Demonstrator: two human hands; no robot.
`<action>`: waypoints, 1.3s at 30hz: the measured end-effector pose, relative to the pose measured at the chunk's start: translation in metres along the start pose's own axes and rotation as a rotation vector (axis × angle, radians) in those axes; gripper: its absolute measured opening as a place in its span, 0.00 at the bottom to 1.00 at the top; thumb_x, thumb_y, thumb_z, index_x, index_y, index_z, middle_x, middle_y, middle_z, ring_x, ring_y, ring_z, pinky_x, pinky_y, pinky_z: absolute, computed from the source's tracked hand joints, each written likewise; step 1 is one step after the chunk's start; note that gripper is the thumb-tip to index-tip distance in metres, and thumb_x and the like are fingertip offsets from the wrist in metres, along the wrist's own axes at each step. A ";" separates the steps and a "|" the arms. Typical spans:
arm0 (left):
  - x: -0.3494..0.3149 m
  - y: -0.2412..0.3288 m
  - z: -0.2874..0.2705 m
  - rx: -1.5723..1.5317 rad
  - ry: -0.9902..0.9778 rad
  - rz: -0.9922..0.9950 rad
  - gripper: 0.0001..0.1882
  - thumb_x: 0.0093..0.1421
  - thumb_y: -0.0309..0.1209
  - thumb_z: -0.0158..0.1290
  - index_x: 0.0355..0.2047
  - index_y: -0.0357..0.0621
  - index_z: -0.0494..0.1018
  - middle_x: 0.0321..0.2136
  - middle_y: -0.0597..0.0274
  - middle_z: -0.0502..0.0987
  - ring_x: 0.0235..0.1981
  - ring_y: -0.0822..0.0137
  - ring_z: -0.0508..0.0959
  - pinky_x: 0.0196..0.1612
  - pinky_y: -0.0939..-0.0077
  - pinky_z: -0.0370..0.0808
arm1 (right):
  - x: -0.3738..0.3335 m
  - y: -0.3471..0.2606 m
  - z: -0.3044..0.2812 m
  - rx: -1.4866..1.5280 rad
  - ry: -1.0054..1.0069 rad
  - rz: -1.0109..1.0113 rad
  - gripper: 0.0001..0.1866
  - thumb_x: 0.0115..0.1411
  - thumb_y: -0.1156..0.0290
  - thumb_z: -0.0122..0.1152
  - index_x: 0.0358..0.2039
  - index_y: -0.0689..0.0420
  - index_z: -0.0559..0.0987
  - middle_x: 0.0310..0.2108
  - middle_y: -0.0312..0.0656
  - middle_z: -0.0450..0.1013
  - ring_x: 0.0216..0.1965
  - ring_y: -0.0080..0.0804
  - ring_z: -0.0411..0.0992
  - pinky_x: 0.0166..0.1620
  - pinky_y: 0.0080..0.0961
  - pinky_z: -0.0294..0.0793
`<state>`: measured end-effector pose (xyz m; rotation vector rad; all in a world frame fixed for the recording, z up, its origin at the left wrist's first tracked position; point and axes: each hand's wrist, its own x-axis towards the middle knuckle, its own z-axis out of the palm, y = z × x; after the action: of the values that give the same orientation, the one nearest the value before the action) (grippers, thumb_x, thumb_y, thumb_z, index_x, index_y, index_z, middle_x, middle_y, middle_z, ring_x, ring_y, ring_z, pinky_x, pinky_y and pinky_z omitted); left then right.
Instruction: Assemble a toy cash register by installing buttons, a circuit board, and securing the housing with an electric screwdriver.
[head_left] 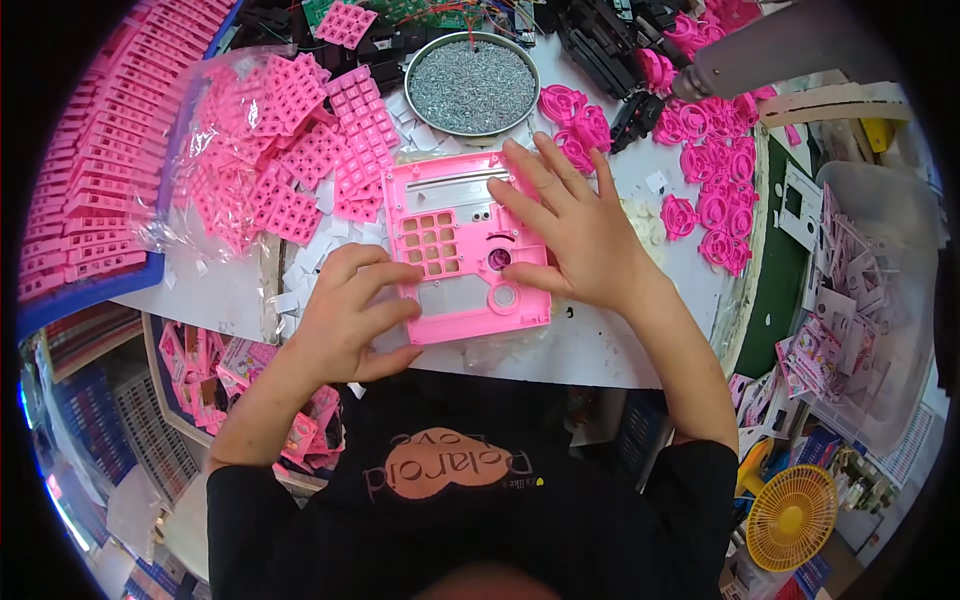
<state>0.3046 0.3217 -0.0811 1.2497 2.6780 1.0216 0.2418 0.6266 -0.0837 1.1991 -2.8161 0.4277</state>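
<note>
A pink plastic casing panel (468,224) lies face down or open side up on the table in front of me, with a grid of square holes, round openings and a clear window strip. My left hand (350,315) holds its left edge, fingers bent and fingertips on the rim by the grid, thumb at the lower corner. Over its right side my right hand (580,235) is spread, fingertips on the upper right part and thumb near a round opening. A dark pink piece shows inside that opening.
A round metal bowl (473,88) of small metal screws stands behind the panel. Pink keypads (362,125) and a plastic bag (235,150) of them lie left. Pink rings (715,190) lie right, below a grey tool (770,55). A blue crate (95,290) sits far left.
</note>
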 end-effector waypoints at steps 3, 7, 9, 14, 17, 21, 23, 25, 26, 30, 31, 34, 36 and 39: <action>0.007 0.002 0.007 0.015 0.051 -0.021 0.19 0.39 0.30 0.67 0.34 0.47 0.76 0.48 0.57 0.76 0.47 0.50 0.72 0.49 0.56 0.69 | -0.006 -0.007 -0.012 -0.061 -0.107 0.076 0.41 0.53 0.41 0.63 0.62 0.53 0.70 0.70 0.47 0.55 0.71 0.52 0.52 0.62 0.71 0.51; 0.019 -0.001 0.010 0.018 0.071 0.036 0.15 0.41 0.28 0.66 0.29 0.46 0.74 0.45 0.58 0.77 0.44 0.51 0.73 0.46 0.58 0.71 | -0.022 -0.015 -0.010 -0.042 -0.147 0.187 0.43 0.54 0.42 0.64 0.65 0.53 0.67 0.73 0.47 0.48 0.72 0.52 0.49 0.64 0.69 0.50; 0.020 -0.007 0.008 0.022 0.061 0.055 0.14 0.41 0.27 0.66 0.28 0.45 0.73 0.44 0.58 0.77 0.43 0.51 0.74 0.45 0.58 0.71 | -0.018 -0.011 0.000 -0.011 -0.098 0.138 0.42 0.55 0.42 0.63 0.65 0.52 0.67 0.73 0.47 0.49 0.72 0.52 0.49 0.64 0.68 0.50; 0.022 -0.009 0.001 0.037 0.103 0.014 0.13 0.42 0.26 0.66 0.26 0.44 0.73 0.41 0.58 0.77 0.40 0.51 0.75 0.43 0.59 0.72 | 0.003 0.007 0.001 0.015 -0.125 0.061 0.41 0.56 0.42 0.62 0.65 0.51 0.67 0.73 0.48 0.49 0.72 0.51 0.49 0.65 0.66 0.50; 0.023 -0.005 0.005 0.022 0.113 0.017 0.12 0.43 0.25 0.65 0.26 0.43 0.73 0.40 0.58 0.77 0.40 0.52 0.75 0.42 0.59 0.73 | -0.003 0.005 -0.009 0.022 -0.172 0.089 0.41 0.56 0.43 0.62 0.65 0.51 0.67 0.73 0.48 0.48 0.72 0.52 0.49 0.66 0.66 0.50; 0.023 -0.012 0.008 0.003 0.075 0.012 0.12 0.43 0.25 0.65 0.26 0.43 0.73 0.40 0.58 0.77 0.40 0.52 0.75 0.42 0.60 0.73 | -0.015 -0.013 0.003 0.017 -0.142 0.207 0.43 0.57 0.45 0.62 0.68 0.49 0.62 0.73 0.47 0.46 0.73 0.54 0.46 0.67 0.63 0.48; 0.020 -0.018 0.007 0.001 0.049 0.006 0.13 0.43 0.26 0.66 0.28 0.44 0.74 0.42 0.58 0.77 0.41 0.51 0.75 0.43 0.59 0.73 | -0.006 -0.010 0.006 0.005 -0.154 0.165 0.43 0.56 0.45 0.62 0.68 0.49 0.63 0.73 0.47 0.47 0.73 0.54 0.46 0.67 0.63 0.49; 0.018 -0.020 0.006 0.026 0.012 0.001 0.16 0.43 0.28 0.66 0.34 0.45 0.76 0.46 0.57 0.76 0.45 0.50 0.75 0.46 0.57 0.73 | -0.003 -0.008 0.008 -0.024 -0.156 0.138 0.43 0.56 0.45 0.63 0.68 0.49 0.63 0.73 0.48 0.47 0.73 0.54 0.46 0.66 0.64 0.50; 0.022 -0.015 0.006 0.033 0.035 0.013 0.19 0.44 0.30 0.67 0.38 0.46 0.76 0.49 0.57 0.75 0.47 0.50 0.74 0.49 0.54 0.71 | -0.004 -0.009 0.008 -0.049 -0.151 0.139 0.42 0.56 0.45 0.63 0.68 0.49 0.63 0.73 0.48 0.48 0.72 0.54 0.46 0.66 0.64 0.50; 0.030 0.011 0.018 0.141 -0.077 0.006 0.31 0.45 0.38 0.67 0.52 0.51 0.73 0.58 0.57 0.70 0.57 0.51 0.70 0.61 0.46 0.62 | -0.010 -0.012 0.012 -0.088 -0.108 0.167 0.42 0.56 0.47 0.63 0.68 0.46 0.62 0.73 0.46 0.46 0.73 0.54 0.44 0.66 0.66 0.49; 0.028 0.013 0.022 0.191 -0.159 -0.013 0.34 0.45 0.39 0.67 0.55 0.52 0.72 0.60 0.58 0.69 0.59 0.52 0.68 0.64 0.44 0.59 | -0.011 -0.014 0.004 -0.047 0.054 0.125 0.32 0.58 0.51 0.63 0.61 0.50 0.72 0.66 0.50 0.61 0.66 0.52 0.59 0.62 0.59 0.61; 0.028 0.013 0.021 0.201 -0.154 -0.027 0.28 0.47 0.44 0.66 0.49 0.53 0.76 0.59 0.62 0.71 0.61 0.59 0.68 0.67 0.47 0.55 | -0.047 0.020 -0.004 0.320 0.349 0.496 0.21 0.56 0.60 0.66 0.49 0.55 0.80 0.51 0.48 0.75 0.51 0.44 0.73 0.52 0.43 0.73; 0.030 0.013 0.023 0.189 -0.144 -0.023 0.28 0.47 0.43 0.66 0.49 0.53 0.76 0.58 0.62 0.71 0.61 0.58 0.68 0.66 0.46 0.56 | -0.064 0.040 -0.025 0.419 0.303 0.836 0.14 0.54 0.66 0.68 0.40 0.58 0.82 0.35 0.43 0.78 0.36 0.38 0.77 0.41 0.33 0.75; 0.031 0.012 0.023 0.180 -0.142 -0.036 0.28 0.47 0.43 0.66 0.49 0.53 0.76 0.57 0.62 0.71 0.61 0.58 0.68 0.66 0.44 0.55 | -0.071 0.045 -0.040 0.346 0.024 0.671 0.16 0.54 0.65 0.68 0.41 0.59 0.82 0.35 0.42 0.77 0.35 0.38 0.77 0.40 0.34 0.75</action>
<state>0.2981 0.3613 -0.0852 1.2429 2.7203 0.6725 0.2570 0.7174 -0.0665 0.2138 -3.1397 0.9762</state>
